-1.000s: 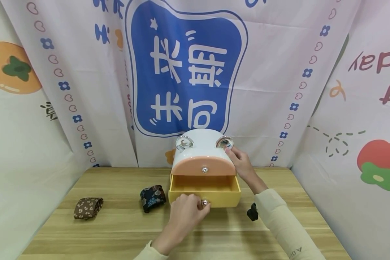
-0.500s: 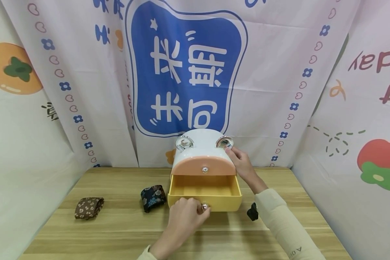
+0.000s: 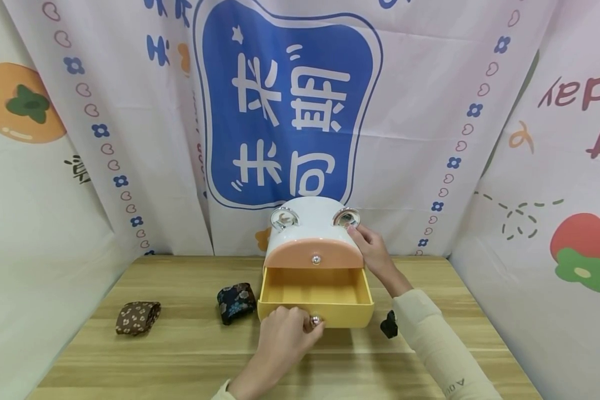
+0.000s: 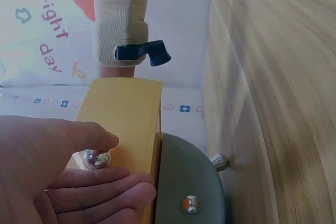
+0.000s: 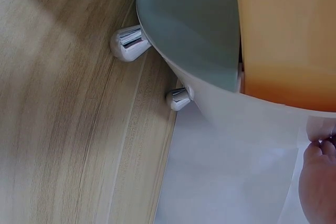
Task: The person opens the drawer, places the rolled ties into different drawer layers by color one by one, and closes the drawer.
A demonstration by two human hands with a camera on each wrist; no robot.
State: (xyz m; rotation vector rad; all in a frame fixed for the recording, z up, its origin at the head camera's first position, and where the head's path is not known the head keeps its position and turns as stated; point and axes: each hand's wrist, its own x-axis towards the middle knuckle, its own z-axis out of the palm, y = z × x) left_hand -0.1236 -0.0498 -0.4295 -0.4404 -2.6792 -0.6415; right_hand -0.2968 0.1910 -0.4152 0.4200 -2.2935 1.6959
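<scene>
A white, round-topped cabinet (image 3: 314, 215) is stood upright on the bench (image 3: 190, 355). Its top is fitted with two round silver ornaments (image 3: 284, 219), and the one on the right is held by the right hand (image 3: 375, 253). The coral upper drawer (image 3: 292, 256) is closed. Below it, the yellow drawer (image 3: 347, 315) is pulled well out, its interior exposed and its silver knob (image 3: 315, 320) gripped by the left hand (image 3: 285, 337). Underneath, a grey-green front (image 4: 181, 174) is seen, and the body is supported on silver feet (image 5: 128, 44).
</scene>
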